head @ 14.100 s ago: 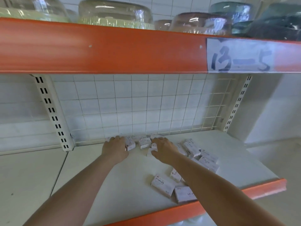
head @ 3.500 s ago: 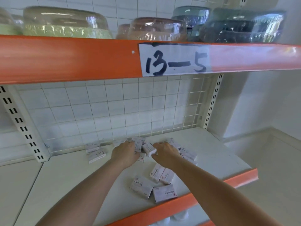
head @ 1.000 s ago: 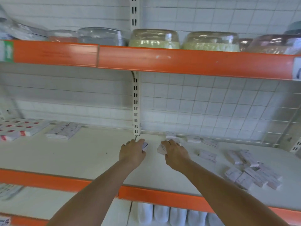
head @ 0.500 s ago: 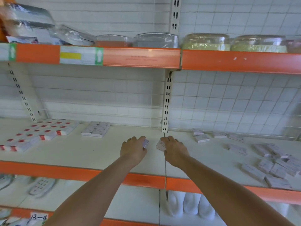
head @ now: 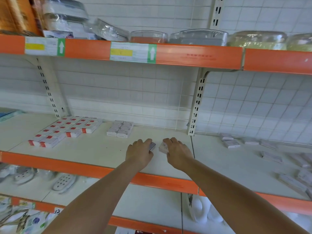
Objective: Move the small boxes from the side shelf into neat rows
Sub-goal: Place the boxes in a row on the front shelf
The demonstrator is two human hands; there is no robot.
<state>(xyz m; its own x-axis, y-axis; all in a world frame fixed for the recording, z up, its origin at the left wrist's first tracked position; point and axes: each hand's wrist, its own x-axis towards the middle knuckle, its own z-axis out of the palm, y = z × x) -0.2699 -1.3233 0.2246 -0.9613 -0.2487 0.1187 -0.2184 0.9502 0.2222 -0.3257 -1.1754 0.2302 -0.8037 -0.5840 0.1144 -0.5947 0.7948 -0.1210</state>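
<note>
Both arms outstretched, left hand and right hand palm-down, fingers curled.

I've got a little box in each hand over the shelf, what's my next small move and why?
Probably carry both hands leftward and back, and set the boxes down against the small white block of boxes. The left hand and the right hand each grip a box, the neat white block has bare shelf beside it, and loose boxes lie scattered on the right.
</note>
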